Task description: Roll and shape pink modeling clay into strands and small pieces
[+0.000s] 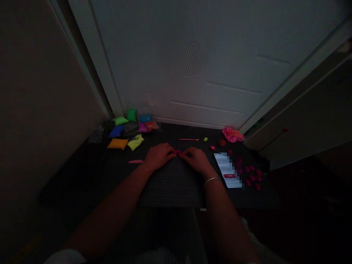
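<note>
Both my hands rest on a dark table [170,187] in dim light. My left hand [158,155] and my right hand [195,158] meet at the fingertips and pinch a small pink clay piece [177,152] between them. The fingers of both hands are curled in. A thin bracelet [211,180] sits on my right wrist. A pink flat clay tool [135,161] lies just left of my left hand. A thin pink stick [188,139] lies beyond my hands.
Coloured clay packets [129,128] in green, blue, orange and yellow lie at the back left. A phone [227,170] lies right of my right hand, with several small pink clay pieces [253,178] beside it. A pink clay flower [232,134] sits at the back right, near a white door [209,62].
</note>
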Motion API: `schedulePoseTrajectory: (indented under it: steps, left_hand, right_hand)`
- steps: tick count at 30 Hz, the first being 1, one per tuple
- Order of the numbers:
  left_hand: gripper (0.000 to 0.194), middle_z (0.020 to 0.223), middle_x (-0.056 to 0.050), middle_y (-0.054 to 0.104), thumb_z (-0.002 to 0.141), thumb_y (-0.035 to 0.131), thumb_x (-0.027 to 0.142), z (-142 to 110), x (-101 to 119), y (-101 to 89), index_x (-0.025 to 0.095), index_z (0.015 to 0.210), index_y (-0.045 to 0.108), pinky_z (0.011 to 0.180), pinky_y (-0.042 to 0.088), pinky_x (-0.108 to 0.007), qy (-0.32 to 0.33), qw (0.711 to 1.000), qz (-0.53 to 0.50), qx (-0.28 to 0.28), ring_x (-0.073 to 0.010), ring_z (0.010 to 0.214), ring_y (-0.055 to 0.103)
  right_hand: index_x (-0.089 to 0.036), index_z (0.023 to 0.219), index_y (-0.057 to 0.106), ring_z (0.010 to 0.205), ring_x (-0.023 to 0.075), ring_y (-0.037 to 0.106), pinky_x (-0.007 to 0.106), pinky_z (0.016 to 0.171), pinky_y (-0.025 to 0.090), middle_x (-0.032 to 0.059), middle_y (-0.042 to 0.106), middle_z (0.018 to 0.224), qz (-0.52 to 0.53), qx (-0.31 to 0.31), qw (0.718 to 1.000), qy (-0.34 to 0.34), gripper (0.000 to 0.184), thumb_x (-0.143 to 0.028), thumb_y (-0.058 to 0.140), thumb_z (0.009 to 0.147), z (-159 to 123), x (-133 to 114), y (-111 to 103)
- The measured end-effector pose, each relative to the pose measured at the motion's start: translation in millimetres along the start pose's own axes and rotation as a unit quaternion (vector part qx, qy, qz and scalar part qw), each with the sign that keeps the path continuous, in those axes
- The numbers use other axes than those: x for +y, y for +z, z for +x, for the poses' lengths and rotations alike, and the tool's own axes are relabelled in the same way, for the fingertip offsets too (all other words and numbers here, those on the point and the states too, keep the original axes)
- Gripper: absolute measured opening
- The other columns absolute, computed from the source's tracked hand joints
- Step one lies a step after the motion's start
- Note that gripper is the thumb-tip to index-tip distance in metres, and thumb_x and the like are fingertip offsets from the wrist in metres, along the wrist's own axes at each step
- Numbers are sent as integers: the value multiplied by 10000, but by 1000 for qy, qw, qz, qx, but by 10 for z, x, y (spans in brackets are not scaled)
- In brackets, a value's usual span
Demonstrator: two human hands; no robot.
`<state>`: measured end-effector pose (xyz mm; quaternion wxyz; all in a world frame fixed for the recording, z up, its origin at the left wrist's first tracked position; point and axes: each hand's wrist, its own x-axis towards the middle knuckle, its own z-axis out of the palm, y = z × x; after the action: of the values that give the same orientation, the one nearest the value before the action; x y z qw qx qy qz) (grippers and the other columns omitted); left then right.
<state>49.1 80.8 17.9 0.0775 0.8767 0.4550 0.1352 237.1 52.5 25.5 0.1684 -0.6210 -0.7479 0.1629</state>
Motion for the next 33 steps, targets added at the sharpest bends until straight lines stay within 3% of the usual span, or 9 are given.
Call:
schedulePoseTrajectory:
  steps: [8,14,19,33]
  left_hand:
    - [235,990,19,592,820,472,395,-13,-6,-12,283,995,583,700,410,-238,3,1000,-13,5,-150,918,547]
    - [256,994,18,590,839,445,380,-13,0,-37,305,1044,579,707,408,-233,12,1000,-4,-2,-148,928,541]
    - [306,976,1,587,844,411,429,-10,41,-29,306,1070,576,674,409,-237,2,1000,6,-10,-157,909,545]
    - [278,975,-11,572,826,435,430,-6,136,41,270,989,595,693,421,-258,-48,999,10,23,-170,899,545]
  right_hand:
    - [-223,882,637,760,143,595,246,658,420,4,663,841,30,29,999,-7,172,-316,535,780,9,31,21]
    - [-245,1036,616,884,149,582,257,766,424,26,636,978,13,33,999,-33,251,-290,507,815,22,43,40]
    - [-260,995,644,852,151,581,255,750,420,25,629,935,-6,9,999,-37,230,-325,496,830,18,5,19]
    - [-234,946,653,841,152,583,256,738,416,28,634,915,0,17,999,-33,218,-349,528,809,25,-6,38]
